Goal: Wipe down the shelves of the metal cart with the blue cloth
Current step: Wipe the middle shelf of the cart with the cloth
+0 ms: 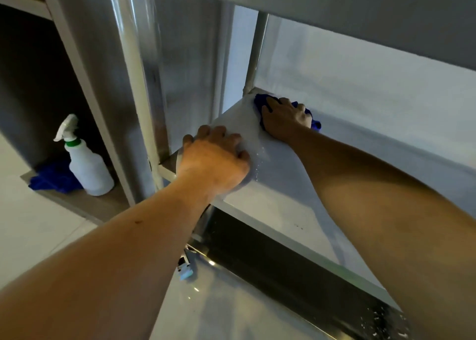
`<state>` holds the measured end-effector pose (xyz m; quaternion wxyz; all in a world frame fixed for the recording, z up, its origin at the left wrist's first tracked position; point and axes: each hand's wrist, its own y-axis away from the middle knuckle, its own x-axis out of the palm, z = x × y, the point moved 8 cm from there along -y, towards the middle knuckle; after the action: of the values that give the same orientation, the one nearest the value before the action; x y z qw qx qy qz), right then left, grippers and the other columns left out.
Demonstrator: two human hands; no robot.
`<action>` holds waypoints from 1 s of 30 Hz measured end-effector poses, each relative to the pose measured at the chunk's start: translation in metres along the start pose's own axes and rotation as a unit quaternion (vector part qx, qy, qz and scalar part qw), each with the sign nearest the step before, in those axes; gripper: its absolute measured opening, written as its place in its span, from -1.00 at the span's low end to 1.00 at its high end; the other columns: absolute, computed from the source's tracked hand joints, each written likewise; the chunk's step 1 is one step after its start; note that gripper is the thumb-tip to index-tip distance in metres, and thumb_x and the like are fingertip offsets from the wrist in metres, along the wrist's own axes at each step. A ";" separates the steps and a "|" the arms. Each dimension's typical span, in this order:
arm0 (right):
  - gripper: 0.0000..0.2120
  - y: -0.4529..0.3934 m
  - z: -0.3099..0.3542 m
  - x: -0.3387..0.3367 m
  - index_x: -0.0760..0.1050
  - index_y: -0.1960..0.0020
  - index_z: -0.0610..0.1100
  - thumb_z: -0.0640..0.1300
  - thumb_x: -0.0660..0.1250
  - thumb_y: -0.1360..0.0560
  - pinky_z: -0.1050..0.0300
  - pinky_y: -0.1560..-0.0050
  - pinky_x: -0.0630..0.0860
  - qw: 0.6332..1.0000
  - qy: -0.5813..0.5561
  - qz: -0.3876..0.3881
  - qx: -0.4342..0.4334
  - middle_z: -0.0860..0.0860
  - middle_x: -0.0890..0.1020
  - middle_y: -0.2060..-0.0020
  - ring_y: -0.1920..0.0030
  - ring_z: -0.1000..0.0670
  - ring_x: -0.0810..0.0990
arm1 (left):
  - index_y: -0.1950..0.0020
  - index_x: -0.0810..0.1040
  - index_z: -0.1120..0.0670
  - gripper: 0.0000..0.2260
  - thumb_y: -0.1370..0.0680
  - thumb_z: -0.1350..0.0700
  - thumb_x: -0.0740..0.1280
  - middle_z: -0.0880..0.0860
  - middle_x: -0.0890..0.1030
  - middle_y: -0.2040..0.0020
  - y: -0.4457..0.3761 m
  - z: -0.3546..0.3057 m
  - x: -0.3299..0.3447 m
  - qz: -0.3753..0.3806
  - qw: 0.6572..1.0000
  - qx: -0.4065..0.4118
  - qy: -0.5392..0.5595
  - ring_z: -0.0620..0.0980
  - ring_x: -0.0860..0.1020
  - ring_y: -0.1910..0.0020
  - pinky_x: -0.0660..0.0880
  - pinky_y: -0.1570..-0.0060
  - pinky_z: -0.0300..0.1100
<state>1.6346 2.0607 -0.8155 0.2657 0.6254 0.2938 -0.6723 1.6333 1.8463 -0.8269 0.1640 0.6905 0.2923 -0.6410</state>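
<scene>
A pale tiled floor (31, 226) runs under the metal cart (134, 64), whose middle shelf (347, 164) shows a dull, smeared sheen with small droplets near its left edge. The right hand (284, 118) lies flat, fingers spread, pressing the blue cloth (260, 101) onto the far left corner of that shelf; the cloth is deep blue, bunched, peeking out on both sides of the hand. The left hand (216, 157) curls closed over the shelf's near left corner. Further left, a white spray bottle (86, 164) stands touching a second blue rag (51, 180) on a low wooden ledge (85, 205).
</scene>
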 end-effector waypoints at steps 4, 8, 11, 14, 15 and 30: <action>-0.53 0.045 0.016 0.000 0.18 -0.53 0.18 0.17 -0.03 -0.63 -0.26 -0.22 0.33 1.000 -0.016 -0.006 -0.021 -0.01 0.32 -0.45 -0.40 -0.33 0.24 | -0.14 0.44 0.01 -0.68 -0.55 -0.14 0.07 0.08 0.55 -0.10 0.010 0.005 -0.016 -0.080 0.995 -0.047 0.045 0.12 0.45 -0.12 0.43 -0.15 0.09; -0.52 0.096 0.023 -0.001 0.18 -0.53 0.21 0.20 -0.06 -0.63 -0.23 -0.25 0.31 0.998 -0.035 -0.010 -0.050 0.04 0.30 -0.48 -0.40 -0.28 0.25 | -0.19 0.45 0.05 -0.65 -0.55 -0.10 0.07 0.13 0.55 -0.12 0.014 0.009 -0.021 -0.103 0.990 -0.078 0.051 0.17 0.45 -0.16 0.42 -0.17 0.14; -0.51 0.137 0.022 -0.001 0.12 -0.55 0.24 0.22 -0.09 -0.63 -0.19 -0.30 0.27 0.997 -0.037 -0.021 -0.063 0.07 0.25 -0.52 -0.40 -0.25 0.24 | -0.20 0.48 0.08 -0.64 -0.56 -0.09 0.09 0.14 0.56 -0.12 0.018 0.011 -0.026 -0.147 0.984 -0.081 0.061 0.18 0.46 -0.18 0.42 -0.16 0.13; -0.50 0.171 0.022 -0.001 0.07 -0.56 0.27 0.23 -0.07 -0.63 -0.20 -0.34 0.23 0.997 -0.042 0.000 -0.058 0.08 0.19 -0.55 -0.43 -0.25 0.19 | -0.17 0.50 0.08 -0.69 -0.58 -0.08 0.14 0.13 0.56 -0.08 0.025 0.013 -0.033 -0.183 0.976 -0.097 0.072 0.18 0.46 -0.19 0.41 -0.19 0.12; -0.49 0.182 0.024 -0.002 0.05 -0.56 0.27 0.23 -0.07 -0.62 -0.22 -0.35 0.23 0.997 -0.037 0.006 -0.063 0.07 0.18 -0.56 -0.44 -0.27 0.18 | -0.16 0.52 0.08 -0.71 -0.58 -0.06 0.18 0.13 0.56 -0.08 0.027 0.013 -0.036 -0.193 0.973 -0.102 0.075 0.18 0.46 -0.21 0.42 -0.20 0.12; -0.52 0.227 0.065 -0.006 0.04 -0.56 0.25 0.23 -0.08 -0.65 -0.31 -0.37 0.27 0.991 -0.005 -0.001 -0.135 0.04 0.21 -0.56 -0.49 -0.32 0.17 | -0.33 0.50 0.11 -0.57 -0.62 -0.13 0.15 0.15 0.57 -0.24 0.030 0.044 -0.031 -0.209 0.903 -0.154 0.342 0.11 0.51 -0.25 0.41 -0.30 0.03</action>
<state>1.7549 1.8579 -0.8206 0.3485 0.5796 0.3815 -0.6302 1.6169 1.7908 -0.8061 0.0208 0.7563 0.5632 -0.3321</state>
